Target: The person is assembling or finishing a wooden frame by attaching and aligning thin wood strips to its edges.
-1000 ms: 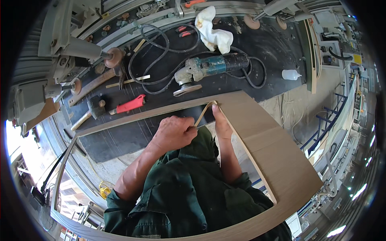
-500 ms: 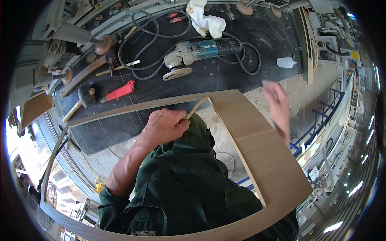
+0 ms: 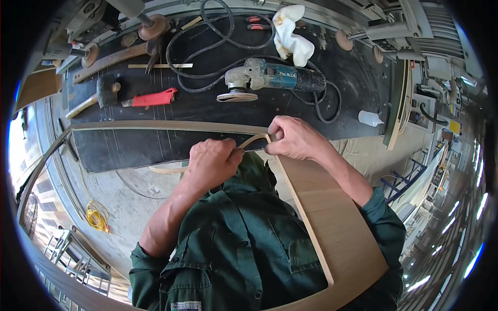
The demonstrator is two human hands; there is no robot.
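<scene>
A large wood-grained frame (image 3: 329, 202) with a wide opening surrounds my torso, its far rail lying along the bench edge. My left hand (image 3: 210, 165) is closed on a thin, pale edging strip (image 3: 253, 139), inside the opening. From there the strip arcs up to the far right inner corner and runs on down the inner right edge. At that corner my right hand (image 3: 296, 139) is closed, thumb and fingers pinching the strip against the frame's edge. Part of the strip is hidden behind both hands.
On the black bench (image 3: 207, 111) lie an angle grinder (image 3: 275, 78) with a looping cord, a red utility knife (image 3: 150, 98), a mallet (image 3: 107, 92), a hammer (image 3: 116, 59), a white cloth (image 3: 292, 36) and a small white bottle (image 3: 369, 118). A yellow cord (image 3: 97, 215) lies on the floor.
My right hand has come in from the right side to the frame's corner and closed on the strip. The left hand keeps its hold. The view has shifted, and the frame sits more level.
</scene>
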